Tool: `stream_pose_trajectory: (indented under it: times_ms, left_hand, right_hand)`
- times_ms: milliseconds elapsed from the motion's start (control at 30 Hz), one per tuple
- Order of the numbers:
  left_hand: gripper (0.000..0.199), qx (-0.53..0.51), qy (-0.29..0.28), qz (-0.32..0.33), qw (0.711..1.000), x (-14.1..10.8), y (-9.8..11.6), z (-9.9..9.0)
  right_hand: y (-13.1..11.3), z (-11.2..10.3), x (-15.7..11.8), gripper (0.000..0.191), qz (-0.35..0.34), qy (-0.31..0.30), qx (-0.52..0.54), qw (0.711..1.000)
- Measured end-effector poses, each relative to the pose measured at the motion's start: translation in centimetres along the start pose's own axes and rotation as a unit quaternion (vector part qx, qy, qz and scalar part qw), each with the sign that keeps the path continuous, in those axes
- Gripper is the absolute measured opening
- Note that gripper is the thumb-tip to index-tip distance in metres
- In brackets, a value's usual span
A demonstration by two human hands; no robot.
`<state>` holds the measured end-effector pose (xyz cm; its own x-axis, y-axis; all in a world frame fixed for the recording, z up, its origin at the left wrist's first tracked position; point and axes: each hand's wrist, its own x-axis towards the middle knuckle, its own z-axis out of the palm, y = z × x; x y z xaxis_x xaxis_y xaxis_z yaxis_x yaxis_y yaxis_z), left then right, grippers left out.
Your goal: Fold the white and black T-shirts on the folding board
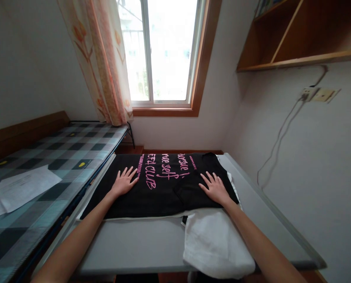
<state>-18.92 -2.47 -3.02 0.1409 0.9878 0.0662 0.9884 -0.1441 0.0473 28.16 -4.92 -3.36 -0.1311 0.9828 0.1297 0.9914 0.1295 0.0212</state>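
A black T-shirt [163,198] with pink lettering lies spread out sideways over a light grey table [134,243]. My left hand [124,181] rests flat on its left part, fingers spread, beside the lettering. On the right part of the shirt, my right hand [215,189] also lies flat with its fingers apart. White cloth [213,239], apparently a sleeve, spreads toward me from under the right forearm and reaches the table's near edge. A thin white layer shows along the black fabric's near edge.
Left of the table stands a bed with a checked mattress [95,141] and white papers [24,188]. A curtain [104,63] hangs by the window [169,51]. On the right wall are a wooden shelf [281,39] and a socket [309,93] with a dangling cord.
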Motion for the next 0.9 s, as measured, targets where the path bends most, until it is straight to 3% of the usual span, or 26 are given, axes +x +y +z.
stream_pose_trajectory:
  times_ms: [167,333,433,533,633,767,900]
  left_hand:
    - [0.064,-0.011,-0.001,0.005,1.0,-1.3,-0.1,-0.3]
    - [0.062,-0.046,-0.019,0.009,0.999,-0.9,-0.1,-1.1]
    - [0.057,-0.07,-0.013,0.039,0.997,-1.0,-0.2,-1.7]
    - [0.051,-0.108,0.022,0.097,0.989,-2.1,-0.3,-2.6]
    - [0.042,-0.169,0.039,0.131,0.976,-3.9,-1.0,-3.5]
    - [0.041,-0.23,-0.052,0.094,0.967,-6.1,-3.4,-4.4]
    - [0.046,-0.242,-0.112,0.042,0.963,-7.9,-6.8,-5.1]
  right_hand:
    - [-0.2,-0.2,-1.6,0.065,-0.003,0.004,0.007,1.0]
    - [-0.3,-1.2,-1.4,0.067,-0.001,0.003,0.028,1.0]
    - [0.1,-2.1,-1.3,0.064,-0.005,0.038,0.057,0.998]
    - [0.8,-3.4,-1.8,0.054,-0.057,0.056,0.142,0.987]
    - [1.5,-4.8,-3.0,0.043,-0.121,-0.009,0.243,0.962]
    - [2.7,-6.4,-4.9,0.033,-0.132,-0.121,0.278,0.944]
    - [4.9,-7.4,-6.4,0.024,-0.119,-0.146,0.261,0.947]
